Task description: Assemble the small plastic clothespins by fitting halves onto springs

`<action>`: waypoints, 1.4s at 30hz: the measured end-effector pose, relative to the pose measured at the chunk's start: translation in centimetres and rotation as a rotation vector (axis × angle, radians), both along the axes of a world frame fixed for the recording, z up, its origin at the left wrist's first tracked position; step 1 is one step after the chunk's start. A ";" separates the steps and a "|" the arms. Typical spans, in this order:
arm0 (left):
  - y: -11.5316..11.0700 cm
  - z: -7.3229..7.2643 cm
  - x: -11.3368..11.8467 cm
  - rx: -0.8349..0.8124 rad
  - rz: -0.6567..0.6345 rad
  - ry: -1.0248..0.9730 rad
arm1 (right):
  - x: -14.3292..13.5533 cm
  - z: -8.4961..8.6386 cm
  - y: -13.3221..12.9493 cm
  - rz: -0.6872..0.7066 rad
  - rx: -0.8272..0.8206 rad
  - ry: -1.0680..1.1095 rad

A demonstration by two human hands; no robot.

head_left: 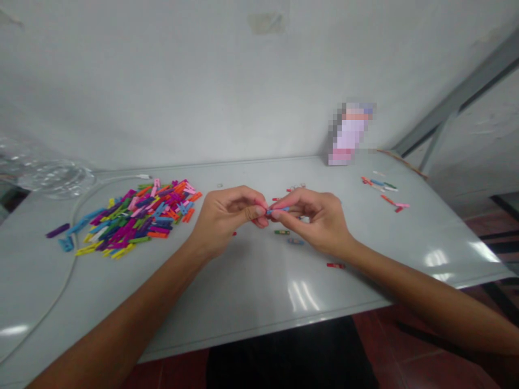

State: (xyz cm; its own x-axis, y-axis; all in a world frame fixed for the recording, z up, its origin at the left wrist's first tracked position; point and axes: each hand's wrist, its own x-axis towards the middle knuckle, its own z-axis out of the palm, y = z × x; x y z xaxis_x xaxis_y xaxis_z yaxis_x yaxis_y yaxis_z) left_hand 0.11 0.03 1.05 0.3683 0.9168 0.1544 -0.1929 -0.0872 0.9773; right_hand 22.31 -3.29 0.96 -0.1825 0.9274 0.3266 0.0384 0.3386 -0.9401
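Observation:
Over the middle of the table, my left hand and my right hand meet at the fingertips. Between them is a small blue clothespin, pinched by both hands; the fingers cover part of it. Beneath and beside my right hand lie a green clothespin, a blue clothespin and a red clothespin. Small metal springs show just behind my right hand, too small to make out well.
A heap of colourful clothespins covers the left of the table. A white cable curves past it, near clear plastic. Several loose clothespin pieces lie at the right. A blurred box leans on the wall.

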 end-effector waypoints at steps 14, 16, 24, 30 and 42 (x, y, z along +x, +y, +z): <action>0.6 0.3 -0.6 0.054 -0.042 0.137 | -0.1 -0.1 0.1 0.070 -0.171 0.049; 0.7 0.7 -0.5 0.060 -0.038 0.146 | 0.0 -0.1 0.0 0.045 -0.097 -0.005; 0.7 1.8 -0.2 0.065 -0.064 0.159 | 0.2 0.6 -0.4 -0.084 0.253 -0.290; 0.7 0.7 0.1 0.027 -0.022 0.041 | 0.7 0.5 0.3 -0.025 0.102 -0.166; 0.1 0.0 2.0 -0.160 0.205 -0.114 | 1.0 0.0 1.8 -0.123 0.084 -0.046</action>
State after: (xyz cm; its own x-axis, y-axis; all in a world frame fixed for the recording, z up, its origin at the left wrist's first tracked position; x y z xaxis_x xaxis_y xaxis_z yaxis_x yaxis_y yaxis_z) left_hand 2.12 0.16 1.04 0.1616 0.9864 0.0312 -0.2969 0.0185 0.9547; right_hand 23.34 -1.46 0.94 -0.0857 0.9134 0.3980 0.1265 0.4062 -0.9050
